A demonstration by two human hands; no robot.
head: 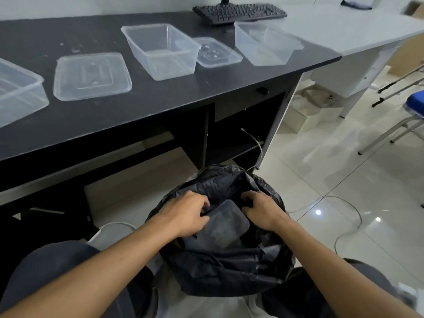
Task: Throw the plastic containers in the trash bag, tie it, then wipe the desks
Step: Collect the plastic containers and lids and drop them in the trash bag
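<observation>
lower centre: left hand (185,213) and right hand (261,210), apart, each gripping the trash bag (220,271) rim; one container (223,226) lies inside between them. clear tub (160,51) and others sit on the black desk (160,106), upper frame. suggest: spread the mouth wide and fold the rim outward so it stands open.

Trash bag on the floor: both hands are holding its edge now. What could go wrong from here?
1. The left hand and right hand grip the trash bag at its rim; the thin plastic might tear against the container inside.
2. Tying now would be too early: tubs and lids lie on the desk.
3. A white cable lies on the floor nearby and might snag the bag.
</observation>
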